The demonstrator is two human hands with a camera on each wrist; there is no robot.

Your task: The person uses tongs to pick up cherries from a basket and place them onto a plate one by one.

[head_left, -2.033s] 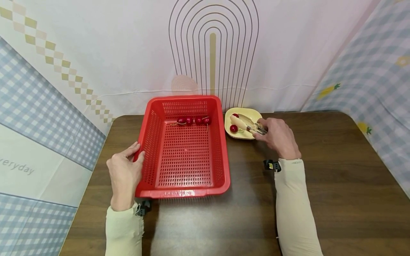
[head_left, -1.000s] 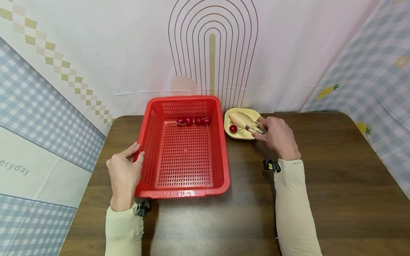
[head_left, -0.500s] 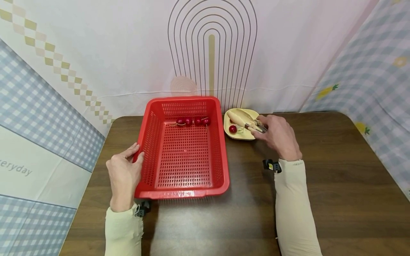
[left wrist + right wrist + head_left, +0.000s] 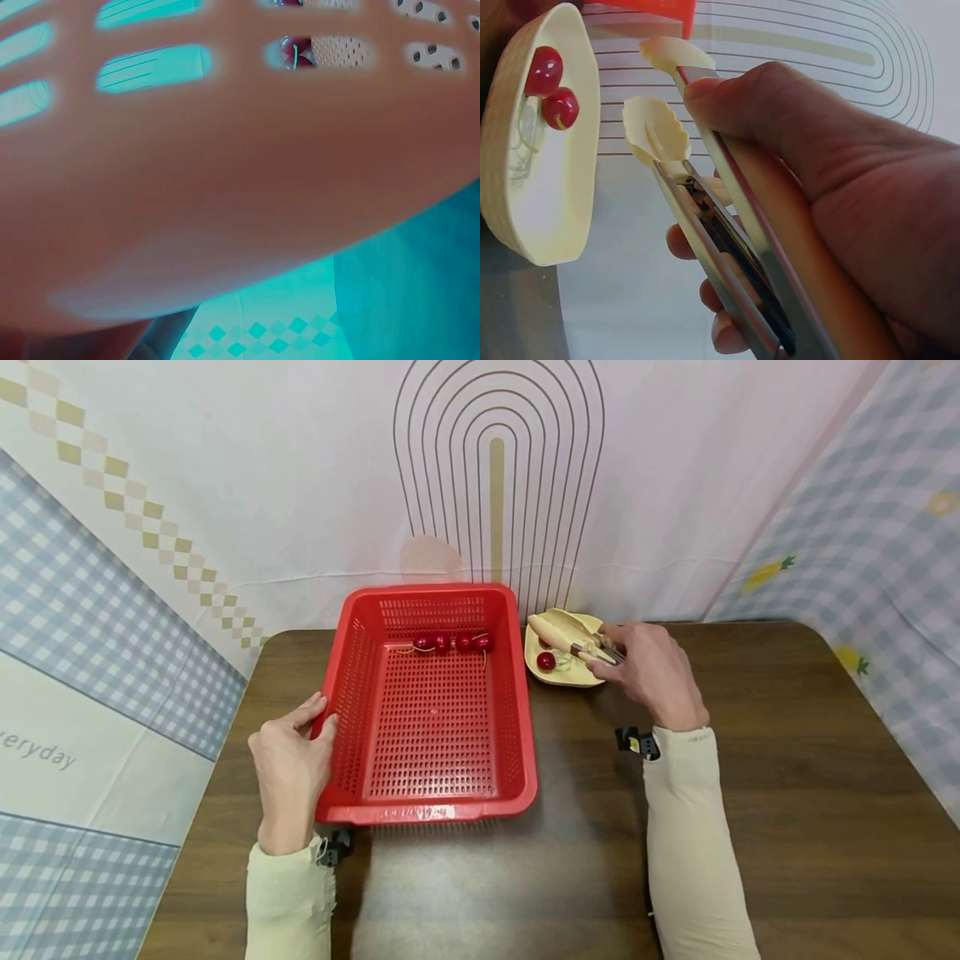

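Observation:
My left hand (image 4: 292, 768) grips the left rim of a red perforated plastic basket (image 4: 427, 812). Several cherries (image 4: 442, 643) with stems lie in a row near the basket's far wall. My right hand (image 4: 656, 672) holds metal tongs (image 4: 558, 631) with cream-coloured tips, raised above a pale yellow dish (image 4: 573, 678). In the right wrist view the tongs (image 4: 656, 127) are spread, with nothing between their tips. Two cherries, a nearer one (image 4: 561, 109) and another (image 4: 544, 71), lie in the dish (image 4: 555, 225) beside them. The basket wall (image 4: 225, 172) fills most of the left wrist view and hides the left fingers.
Both containers stand on a dark wooden table (image 4: 787, 793), the dish just right of the basket's far corner. A patterned white cloth (image 4: 315, 485) hangs behind the table's far edge. Blue checked cloth (image 4: 885, 527) hangs at the right.
The tongs have shifted left and upward over the dish, partly covering the rear cherry in the head view. My left hand and the basket stay where they were.

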